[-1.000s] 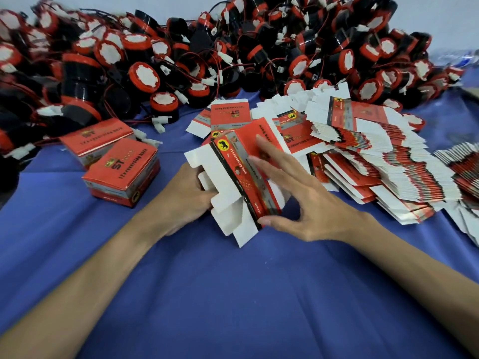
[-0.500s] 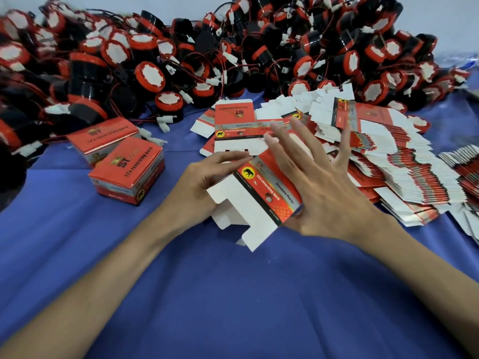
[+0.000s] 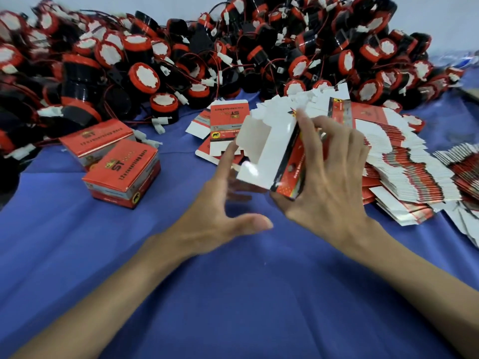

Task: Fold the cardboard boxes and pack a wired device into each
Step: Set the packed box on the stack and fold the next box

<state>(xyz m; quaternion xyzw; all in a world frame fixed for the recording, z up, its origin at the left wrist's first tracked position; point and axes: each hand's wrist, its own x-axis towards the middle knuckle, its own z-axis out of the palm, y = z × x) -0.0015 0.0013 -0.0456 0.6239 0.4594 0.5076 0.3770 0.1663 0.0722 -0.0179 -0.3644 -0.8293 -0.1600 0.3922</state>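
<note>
Your right hand [image 3: 331, 182] grips the box [image 3: 272, 156] you are working on. The thumb is under its near corner and the fingers curl over its far edge, so the box is held up off the blue cloth [image 3: 233, 294] in the middle of the scene. It is tilted with its white inside and loose flaps facing left. That seems to be why you hold it this way: the flaps face the hand that is free to fold them.

Your left hand [image 3: 225, 203] is wide open and holds nothing. The thumb sticks out towards you and the index finger reaches up to the white flaps. The other fingers are blurred, so I cannot tell if they press on the card. The box still looks only partly squared up, with no end closed.

The rest looks laid out for easy reach. The flat boxes [image 3: 401, 164] are fanned out just right of your right hand. The wired devices [image 3: 155, 60] are heaped along the far side, with one [image 3: 164, 104] lying loose at the near edge of the heap. Two closed boxes [image 3: 121, 172] sit touching each other on the left, clear of your hands.
</note>
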